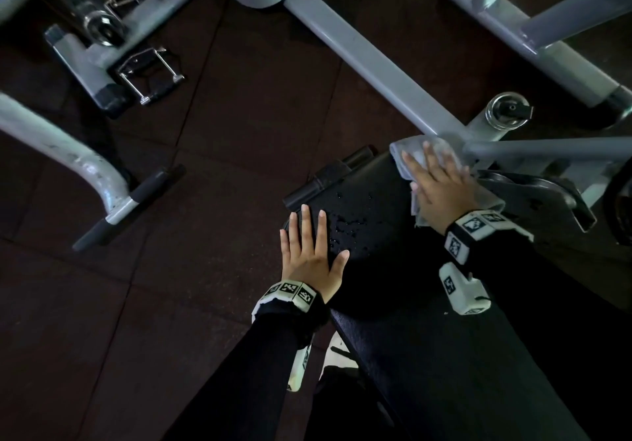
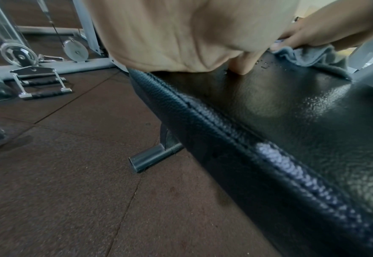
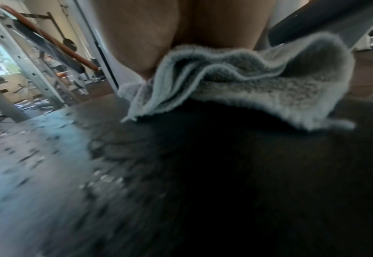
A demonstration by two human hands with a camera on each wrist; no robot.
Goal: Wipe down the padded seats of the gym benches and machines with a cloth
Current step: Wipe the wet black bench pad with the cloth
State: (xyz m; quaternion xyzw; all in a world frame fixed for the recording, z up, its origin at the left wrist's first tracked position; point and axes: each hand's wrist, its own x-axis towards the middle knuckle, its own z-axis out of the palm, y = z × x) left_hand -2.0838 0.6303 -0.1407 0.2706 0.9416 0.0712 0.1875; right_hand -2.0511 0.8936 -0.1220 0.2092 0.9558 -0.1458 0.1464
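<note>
While the left hand [image 1: 309, 255] lies flat on the wet bench pad [image 1: 369, 235], the right hand [image 1: 441, 187], fingers spread, presses a grey cloth [image 1: 407, 148] there.

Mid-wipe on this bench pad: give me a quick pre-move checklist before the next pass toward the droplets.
1. Cloth under the right hand, fingers spread flat on it: ok.
2. Cloth lying on the black seat pad: ok, though one edge is bunched up in the right wrist view.
3. Left hand flat on the pad's near edge, bracing: ok.
4. Droplets cleared from the pad between the hands: not ok.
5. Sweep path clear: not ok, the left hand's thumb lies beside the droplets.
6. Grey frame bar clearance over the right hand's fingers: cannot tell.
</note>
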